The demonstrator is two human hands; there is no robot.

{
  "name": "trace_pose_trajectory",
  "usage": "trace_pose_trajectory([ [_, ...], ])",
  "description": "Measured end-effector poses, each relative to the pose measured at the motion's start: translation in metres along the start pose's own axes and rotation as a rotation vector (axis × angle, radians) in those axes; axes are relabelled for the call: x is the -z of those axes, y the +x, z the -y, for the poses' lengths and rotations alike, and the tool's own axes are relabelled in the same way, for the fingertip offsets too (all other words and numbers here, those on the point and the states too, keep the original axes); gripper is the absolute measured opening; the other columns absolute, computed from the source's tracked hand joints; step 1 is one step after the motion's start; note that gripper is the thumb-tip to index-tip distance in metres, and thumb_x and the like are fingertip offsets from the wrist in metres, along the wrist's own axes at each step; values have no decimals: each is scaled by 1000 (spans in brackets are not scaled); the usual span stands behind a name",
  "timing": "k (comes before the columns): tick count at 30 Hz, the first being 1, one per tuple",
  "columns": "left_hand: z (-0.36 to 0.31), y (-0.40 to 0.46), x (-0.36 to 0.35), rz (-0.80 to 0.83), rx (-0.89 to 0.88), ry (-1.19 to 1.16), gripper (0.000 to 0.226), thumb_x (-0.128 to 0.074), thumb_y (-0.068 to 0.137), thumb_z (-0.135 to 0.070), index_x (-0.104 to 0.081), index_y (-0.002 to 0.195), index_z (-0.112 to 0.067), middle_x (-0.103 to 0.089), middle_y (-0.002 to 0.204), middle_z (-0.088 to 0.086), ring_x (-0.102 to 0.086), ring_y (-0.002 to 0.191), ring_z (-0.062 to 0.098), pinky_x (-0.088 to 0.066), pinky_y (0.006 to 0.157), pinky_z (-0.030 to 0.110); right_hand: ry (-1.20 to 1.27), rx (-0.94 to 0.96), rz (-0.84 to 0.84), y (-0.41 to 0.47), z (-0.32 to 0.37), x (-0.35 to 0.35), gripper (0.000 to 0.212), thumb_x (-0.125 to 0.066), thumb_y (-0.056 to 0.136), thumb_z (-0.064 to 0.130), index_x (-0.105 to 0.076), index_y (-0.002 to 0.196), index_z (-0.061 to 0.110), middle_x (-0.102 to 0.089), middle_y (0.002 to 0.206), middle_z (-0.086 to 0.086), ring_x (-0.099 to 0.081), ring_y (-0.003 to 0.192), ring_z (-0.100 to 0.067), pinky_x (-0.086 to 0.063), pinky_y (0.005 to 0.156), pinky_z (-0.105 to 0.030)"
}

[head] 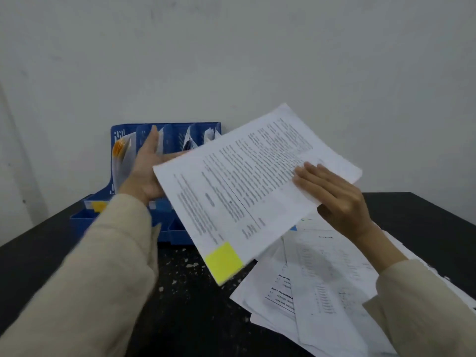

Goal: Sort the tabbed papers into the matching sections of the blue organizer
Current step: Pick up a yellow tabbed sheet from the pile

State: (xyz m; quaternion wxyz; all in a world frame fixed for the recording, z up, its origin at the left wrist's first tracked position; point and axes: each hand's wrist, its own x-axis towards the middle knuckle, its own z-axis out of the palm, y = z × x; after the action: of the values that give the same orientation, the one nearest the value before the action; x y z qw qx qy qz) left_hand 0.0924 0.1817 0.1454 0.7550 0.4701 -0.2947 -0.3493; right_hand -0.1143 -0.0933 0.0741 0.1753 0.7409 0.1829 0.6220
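While two hands (pixel 146 173) (pixel 337 199) lift one yellow-tabbed paper (pixel 247 186), one blue organizer (pixel 164 140).

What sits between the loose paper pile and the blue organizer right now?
In the head view, the held paper with the yellow tab hangs between the pile and the organizer, over bare speckled black table.

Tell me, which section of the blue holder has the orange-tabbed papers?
The leftmost section of the blue organizer, just left of the person's left hand. Its papers show orange tabs; the sections further right hold papers with no orange visible.
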Motion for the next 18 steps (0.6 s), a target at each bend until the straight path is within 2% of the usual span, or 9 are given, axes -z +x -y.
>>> trace_pose_trajectory([
  [2, -9, -1, 15, 67, 110, 194, 84, -44, 73, -77, -72, 104, -4, -71, 104, 13, -69, 89, 27, -57, 74, 36, 47, 0, 25, -5, -5, -1, 41, -72, 78, -7, -62, 116, 2, -61, 122, -12, -56, 119, -29, -45, 99, -49],
  [5, -8, 1, 14, 113, 203, 511, 70, -74, 60, -63, -73, 99, -5, -72, 92, 13, -71, 76, 22, -58, 63, 30, 128, 2, 75, -10, -1, -12, 44, -77, 79, 10, -56, 118, 4, -60, 124, -13, -55, 121, -28, -42, 102, -50],
  [6, -3, 4, 10, 108, 215, 604, 62, -75, 63, -57, -72, 99, -6, -72, 92, 12, -71, 75, 21, -57, 61, 29, 140, 3, 77, -11, 2, -17, 43, -75, 81, 13, -56, 118, 4, -60, 123, -14, -55, 120, -29, -42, 102, -51],
  [8, 10, 10, -2, 70, 206, 744, 41, -63, 77, -41, -70, 101, -9, -72, 93, 9, -68, 80, 21, -55, 60, 27, 136, 4, 103, -13, 9, -25, 43, -71, 84, 18, -54, 121, 5, -61, 123, -15, -56, 119, -29, -42, 102, -50],
  [9, 16, 13, -9, 52, 198, 756, 39, -57, 81, -39, -68, 105, -10, -71, 96, 7, -66, 86, 22, -56, 64, 29, 122, -2, 119, -14, 10, -28, 45, -70, 84, 20, -53, 122, 5, -60, 123, -15, -55, 119, -29, -42, 102, -48],
  [11, 26, 17, -15, 52, 202, 605, 49, -47, 84, -49, -65, 114, -15, -69, 107, 6, -64, 98, 24, -56, 76, 33, 73, -39, 125, -15, 9, -30, 47, -71, 83, 18, -52, 124, 6, -60, 125, -15, -55, 119, -29, -42, 102, -48],
  [12, 28, 18, -18, 61, 215, 489, 57, -43, 82, -57, -64, 116, -16, -69, 109, 6, -66, 98, 23, -56, 78, 33, 41, -63, 115, -16, 7, -30, 47, -72, 83, 14, -53, 125, 5, -59, 125, -15, -55, 120, -29, -42, 102, -48],
  [14, 31, 18, -19, 51, 219, 375, 63, -41, 79, -62, -65, 109, -12, -69, 104, 8, -69, 89, 22, -59, 72, 32, -9, -89, 95, -18, 2, -27, 45, -73, 82, 5, -57, 124, 3, -59, 127, -14, -55, 120, -30, -42, 101, -50],
  [18, 35, 23, -20, -65, 83, 505, 29, -47, 96, -31, -64, 105, -8, -73, 93, 5, -71, 79, 18, -57, 62, 29, -120, -60, 130, -22, -3, -25, 39, -69, 85, 3, -60, 123, 3, -59, 127, -14, -56, 119, -30, -41, 100, -53],
])
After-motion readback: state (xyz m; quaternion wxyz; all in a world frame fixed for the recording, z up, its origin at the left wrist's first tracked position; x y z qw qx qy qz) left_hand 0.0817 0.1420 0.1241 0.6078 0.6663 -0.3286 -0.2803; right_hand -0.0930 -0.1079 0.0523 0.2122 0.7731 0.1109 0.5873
